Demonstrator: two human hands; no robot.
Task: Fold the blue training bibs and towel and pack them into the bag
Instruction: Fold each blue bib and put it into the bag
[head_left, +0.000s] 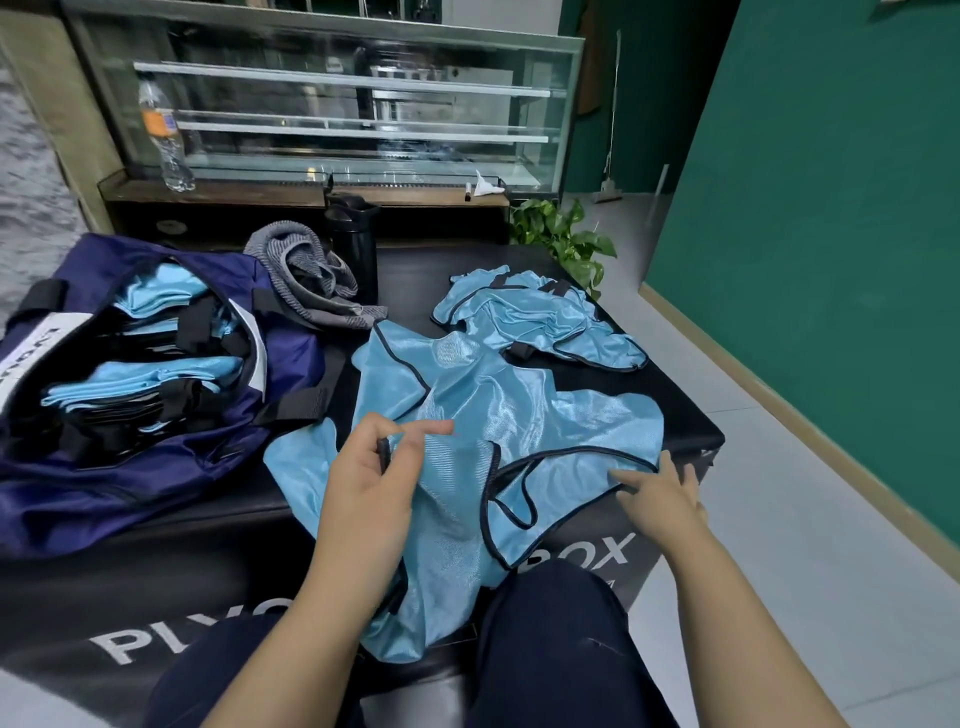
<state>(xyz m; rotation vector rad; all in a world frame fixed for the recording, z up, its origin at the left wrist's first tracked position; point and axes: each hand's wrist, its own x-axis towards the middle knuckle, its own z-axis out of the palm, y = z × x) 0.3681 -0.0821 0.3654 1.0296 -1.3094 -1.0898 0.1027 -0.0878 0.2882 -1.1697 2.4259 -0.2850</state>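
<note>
Left hand (376, 467): pinches the dark-trimmed edge of the spread blue bib (488, 415), thumb and fingers closed on it.
Right hand (657, 496): fingers straight, pressing the bib's trim near the box edge.
Bib in hand: unfolded, draped over the black plyo box (675, 561).
Second bib (540, 317): crumpled behind, unfolded.
Grey towel (311, 275): bunched beside the bag, unfolded.
Navy bag (291, 358): open, several folded bibs (145, 384) inside.
Progress: judged past halfway; two bibs and the towel remain.
</note>
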